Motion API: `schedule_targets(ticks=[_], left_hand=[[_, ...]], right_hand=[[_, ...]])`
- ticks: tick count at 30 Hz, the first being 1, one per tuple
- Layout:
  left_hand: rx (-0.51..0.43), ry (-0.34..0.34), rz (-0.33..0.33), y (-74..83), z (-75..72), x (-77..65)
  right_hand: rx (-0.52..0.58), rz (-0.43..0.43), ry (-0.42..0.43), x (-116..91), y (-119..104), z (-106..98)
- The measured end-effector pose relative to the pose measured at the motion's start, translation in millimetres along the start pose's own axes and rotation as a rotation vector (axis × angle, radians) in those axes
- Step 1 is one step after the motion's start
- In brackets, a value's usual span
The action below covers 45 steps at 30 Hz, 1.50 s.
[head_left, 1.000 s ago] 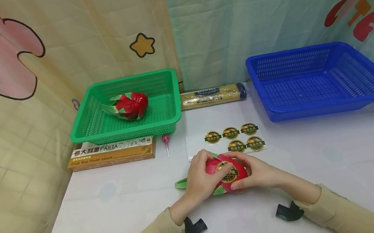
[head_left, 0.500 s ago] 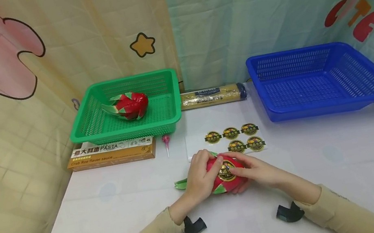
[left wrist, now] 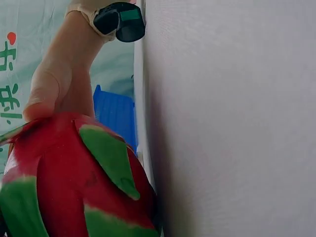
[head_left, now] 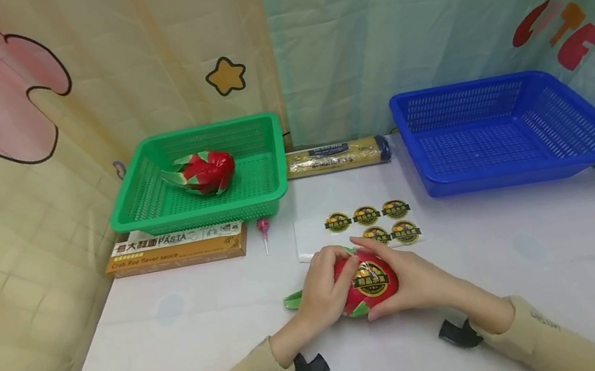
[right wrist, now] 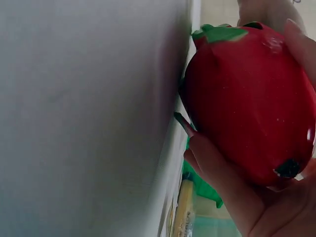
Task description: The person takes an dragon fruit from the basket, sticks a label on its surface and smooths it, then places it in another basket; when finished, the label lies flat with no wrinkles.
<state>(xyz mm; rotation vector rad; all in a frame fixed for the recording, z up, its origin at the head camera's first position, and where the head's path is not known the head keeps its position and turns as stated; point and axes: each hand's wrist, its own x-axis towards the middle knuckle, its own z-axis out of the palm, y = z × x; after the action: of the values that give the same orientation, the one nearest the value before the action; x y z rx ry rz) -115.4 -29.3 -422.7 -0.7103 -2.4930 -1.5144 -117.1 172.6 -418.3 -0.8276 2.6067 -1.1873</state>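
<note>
A red dragon fruit [head_left: 354,299] with green scales is between my two hands, low over the white table. A round gold-and-black sticker [head_left: 371,279] is on its upper side, facing up. My left hand [head_left: 321,290] grips the fruit's leafy end, thumb at the sticker's left edge. Curled round the blunt end is my right hand [head_left: 418,273], its thumb low on the near side. The left wrist view shows the red skin and green scales of the fruit [left wrist: 64,173]. In the right wrist view, fingers [right wrist: 222,180] cup the fruit [right wrist: 247,103] from below.
Behind the hands lies a sheet [head_left: 312,239] with several similar stickers. A green basket [head_left: 202,214] holds another dragon fruit [head_left: 209,174]. A blue basket [head_left: 514,172] stands right. A pasta box [head_left: 179,254], a lollipop [head_left: 263,225] and a spaghetti pack [head_left: 337,157] lie nearby.
Both thumbs have moved off the sticker's face, the left to its edge and the right down to the fruit's near side. The sticker now shows whole. The head view has shifted slightly.
</note>
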Motion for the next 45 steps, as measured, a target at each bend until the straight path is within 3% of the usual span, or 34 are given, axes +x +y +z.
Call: schedule_targets(ticks=[6, 8, 10, 12, 14, 17, 23, 26, 29, 33, 36, 39, 45], left_hand=[[-0.155, -0.021, 0.026, 20.0, -4.3, 3.2], [-0.156, -0.04, 0.055, 26.1, -6.5, 8.4], [-0.121, -0.04, 0.13, 22.6, -3.7, 16.2], [-0.074, -0.03, 0.206, 30.9, -5.8, 27.5], [-0.043, 0.0, 0.287, 38.9, -8.3, 40.6], [-0.057, 0.074, 0.35, 48.4, -10.8, 59.7], [-0.198, 0.217, 0.367, 48.5, -0.7, 89.9], [-0.252, 0.181, 0.317, 41.9, 12.5, 104.8], [-0.284, 0.059, 0.207, 36.7, 28.3, 120.4], [-0.211, -0.126, 0.047, 33.5, 52.6, 139.8], [-0.138, -0.211, -0.05, 32.6, 70.9, 150.2], [-0.118, -0.221, -0.131, 32.4, 84.9, 156.1], [-0.117, -0.12, -0.2, 30.6, 99.1, 162.7]], right_hand=[[0.014, -0.083, 0.108, -12, -3, -9], [0.024, -0.12, 0.143, -15, -5, -16], [0.029, -0.152, 0.174, -17, -8, -26], [0.023, -0.183, 0.214, -18, -10, -38], [0.015, -0.191, 0.266, -19, -11, -53], [-0.011, -0.193, 0.368, -21, -9, -76], [-0.011, -0.154, 0.579, -25, 10, -123], [-0.022, -0.114, 0.676, -26, 24, -145], [-0.028, -0.038, 0.766, -24, 40, -164], [-0.027, 0.091, 0.845, -21, 65, -185], [-0.068, 0.185, 0.86, -21, 88, -198], [-0.137, 0.288, 0.823, -23, 109, -210], [-0.242, 0.376, 0.621, -20, 130, -225]])
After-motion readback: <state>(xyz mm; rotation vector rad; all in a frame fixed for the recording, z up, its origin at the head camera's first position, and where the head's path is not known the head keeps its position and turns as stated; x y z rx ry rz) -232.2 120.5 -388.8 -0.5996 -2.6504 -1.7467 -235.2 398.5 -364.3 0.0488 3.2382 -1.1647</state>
